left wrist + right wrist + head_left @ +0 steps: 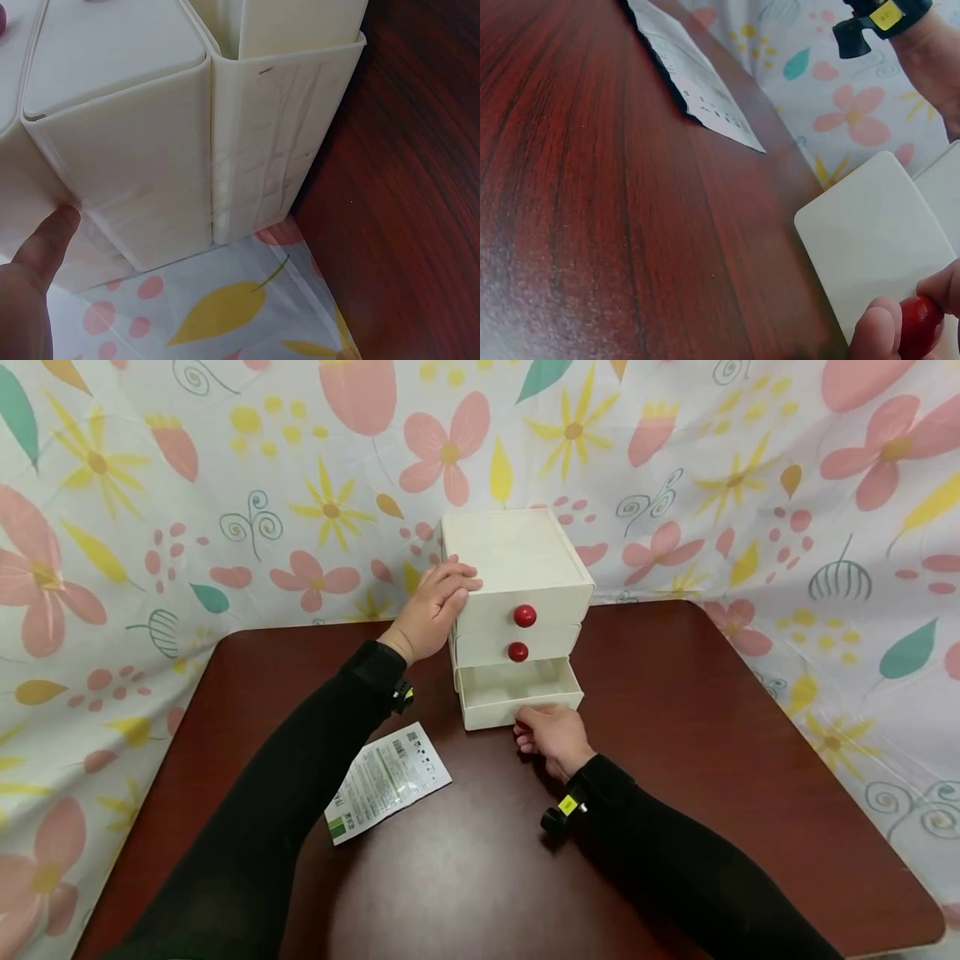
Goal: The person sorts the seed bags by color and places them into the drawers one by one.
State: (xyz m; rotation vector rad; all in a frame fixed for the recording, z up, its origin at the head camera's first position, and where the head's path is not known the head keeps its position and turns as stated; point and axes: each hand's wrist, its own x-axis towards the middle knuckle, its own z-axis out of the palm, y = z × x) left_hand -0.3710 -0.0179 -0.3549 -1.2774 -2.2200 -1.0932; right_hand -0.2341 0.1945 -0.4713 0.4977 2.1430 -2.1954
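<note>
A small white chest of drawers (517, 552) stands at the back of the table, with three drawers stacked. Red round knobs (525, 616) show on the upper two, which are closed. The bottom drawer (487, 714) is pulled out, and its visible inside is bare. My right hand (557, 737) pinches that drawer's red knob (921, 326) between thumb and fingers, as the right wrist view shows. My left hand (435, 608) rests on the chest's upper left edge, fingers straight over the top. In the left wrist view a finger (49, 244) touches the side wall.
A white printed packet (390, 781) with a green corner lies on the dark wooden table (675, 760), beneath the left forearm. Behind the table hangs a flowered cloth (330, 460). Both wrists wear black bands with small cameras.
</note>
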